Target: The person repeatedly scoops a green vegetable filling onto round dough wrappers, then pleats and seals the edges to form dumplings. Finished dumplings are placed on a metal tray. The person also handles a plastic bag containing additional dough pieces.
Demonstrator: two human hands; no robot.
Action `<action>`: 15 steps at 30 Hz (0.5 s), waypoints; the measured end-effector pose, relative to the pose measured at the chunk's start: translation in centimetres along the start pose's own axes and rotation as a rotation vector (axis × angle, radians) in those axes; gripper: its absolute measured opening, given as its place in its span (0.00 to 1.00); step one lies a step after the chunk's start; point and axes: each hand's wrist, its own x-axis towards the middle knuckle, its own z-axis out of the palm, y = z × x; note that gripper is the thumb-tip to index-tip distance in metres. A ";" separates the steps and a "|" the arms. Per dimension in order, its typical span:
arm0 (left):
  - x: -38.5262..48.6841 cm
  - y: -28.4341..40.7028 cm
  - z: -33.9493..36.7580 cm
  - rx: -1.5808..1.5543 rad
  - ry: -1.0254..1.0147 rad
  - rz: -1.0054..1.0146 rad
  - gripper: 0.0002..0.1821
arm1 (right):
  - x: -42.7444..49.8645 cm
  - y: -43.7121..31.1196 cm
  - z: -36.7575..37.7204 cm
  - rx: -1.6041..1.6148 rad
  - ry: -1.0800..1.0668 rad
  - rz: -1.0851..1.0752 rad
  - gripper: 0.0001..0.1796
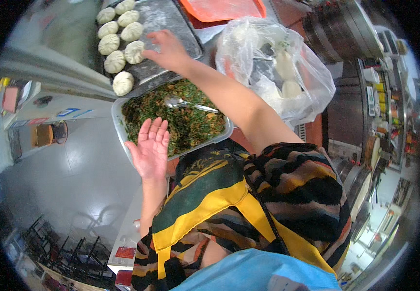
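Note:
My left hand [151, 152] is held palm up over the near left corner of a plastic tub of chopped green filling [191, 125], its fingers slightly apart and nothing on the palm. A metal spoon [175, 102] lies on the filling. My right hand [170, 51] reaches over a dark, floured tray [159, 18]. Its thumb tip is at the edge of a pleated bun [134, 52], and whether it touches is hard to tell. Nothing sits between the spread fingers. Several more buns [109, 44] stand in two rows along the tray's left side, with one bun [123, 83] at the near corner.
Right of the tub, a clear plastic bag [268, 69] lies open around pale dough pieces [290, 89]. An orange tray [228, 9] is at the back. Stacked round steamers [341, 32] stand far right. Glass panels [64, 69] border the tray on the left.

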 end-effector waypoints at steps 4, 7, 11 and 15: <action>1.5 -1.6 2.0 0.055 -0.019 -0.037 0.46 | -5.7 6.5 -15.4 0.162 0.167 0.148 0.10; 2.8 -4.2 3.7 0.085 -0.068 -0.065 0.46 | -12.1 11.9 -26.9 -0.159 0.183 0.768 0.16; 4.7 -9.0 6.0 0.115 -0.040 -0.135 0.42 | -19.7 16.6 -31.1 -0.620 -0.238 0.701 0.14; 6.5 -13.1 8.6 0.300 -0.064 -0.103 0.40 | -21.7 18.0 -30.3 -0.450 -0.240 0.686 0.14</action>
